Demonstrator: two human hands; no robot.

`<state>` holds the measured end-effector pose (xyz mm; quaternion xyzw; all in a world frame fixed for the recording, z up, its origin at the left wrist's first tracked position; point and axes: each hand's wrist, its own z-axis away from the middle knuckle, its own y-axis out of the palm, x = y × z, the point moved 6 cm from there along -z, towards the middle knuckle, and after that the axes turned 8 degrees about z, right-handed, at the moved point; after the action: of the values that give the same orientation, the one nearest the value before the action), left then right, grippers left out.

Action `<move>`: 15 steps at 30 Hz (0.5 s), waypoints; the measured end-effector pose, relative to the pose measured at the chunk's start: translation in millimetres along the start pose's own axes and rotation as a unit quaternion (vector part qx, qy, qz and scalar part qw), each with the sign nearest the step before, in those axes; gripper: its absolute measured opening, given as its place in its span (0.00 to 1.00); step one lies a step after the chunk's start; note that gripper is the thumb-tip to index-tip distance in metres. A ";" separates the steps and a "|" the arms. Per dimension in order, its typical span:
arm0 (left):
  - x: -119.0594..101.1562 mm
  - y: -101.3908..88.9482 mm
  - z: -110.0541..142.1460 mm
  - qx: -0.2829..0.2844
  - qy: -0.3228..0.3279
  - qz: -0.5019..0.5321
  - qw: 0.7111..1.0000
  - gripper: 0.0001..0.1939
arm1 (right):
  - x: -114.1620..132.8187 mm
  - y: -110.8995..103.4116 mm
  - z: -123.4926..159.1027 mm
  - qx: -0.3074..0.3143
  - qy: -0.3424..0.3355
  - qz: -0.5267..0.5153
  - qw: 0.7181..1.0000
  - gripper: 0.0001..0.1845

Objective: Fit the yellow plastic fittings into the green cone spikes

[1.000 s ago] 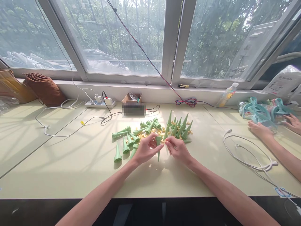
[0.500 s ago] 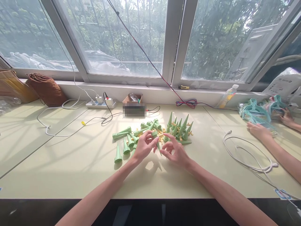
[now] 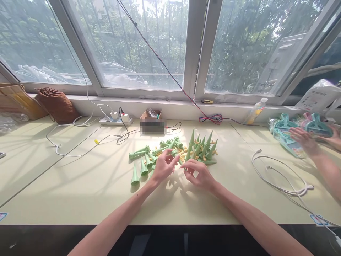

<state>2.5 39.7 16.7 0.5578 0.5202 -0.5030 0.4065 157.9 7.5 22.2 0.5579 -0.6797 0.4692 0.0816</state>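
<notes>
My left hand (image 3: pixel 163 167) is closed around the wide end of a green watering spike (image 3: pixel 174 153), which slants down to the right. At its pointed end, the thumb and fingers of my right hand (image 3: pixel 199 172) pinch the tip. Left of my hands lie several loose green spikes (image 3: pixel 135 176), some standing on their wide ends. To the right, several upright spikes (image 3: pixel 206 144) fitted with small yellow valves stand close together. Small yellow valves (image 3: pixel 182 153) are piled between the groups, partly hidden behind my fingers.
At the right, a co-worker's hand (image 3: pixel 306 140) is over teal dustpan-like items (image 3: pixel 285 122) in clear wrap. A white cable (image 3: pixel 266 169) lies coiled nearer me. At the back are a power strip (image 3: pixel 115 121), a small cardboard box (image 3: pixel 150 114) and a bottle (image 3: pixel 257 111).
The spike in my left hand has tilted from upright to slanting. My right hand opened beside it, then closed on its tip. The co-worker's hand has lifted over the teal items.
</notes>
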 end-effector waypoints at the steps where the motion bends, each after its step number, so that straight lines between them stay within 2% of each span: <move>1: -0.2 -2.0 -0.1 -0.006 0.004 -0.019 1.000 0.21 | 0.1 -0.4 -0.2 -0.005 -0.003 -0.005 1.000 0.11; 6: -5.7 -11.1 0.9 -0.046 0.074 -0.117 0.989 0.16 | -0.5 -2.0 -2.6 -0.034 -0.014 -0.023 0.999 0.10; 10: -10.9 -9.4 3.2 -0.047 0.131 -0.175 0.975 0.11 | -4.7 -3.1 -4.6 -0.057 -0.003 -0.015 0.998 0.12; 13: -33.3 -2.2 13.1 -0.037 0.183 -0.218 0.958 0.07 | -8.9 -4.0 -5.8 -0.075 0.002 0.001 0.997 0.14; 15: -59.5 7.6 30.2 0.008 0.225 -0.245 0.943 0.05 | -11.4 -4.5 -6.6 -0.081 0.005 0.013 0.997 0.14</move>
<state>8.6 -0.9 69.8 0.5150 0.7144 -0.4530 0.1387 163.1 20.4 21.1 0.5385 -0.7221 0.4161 0.1242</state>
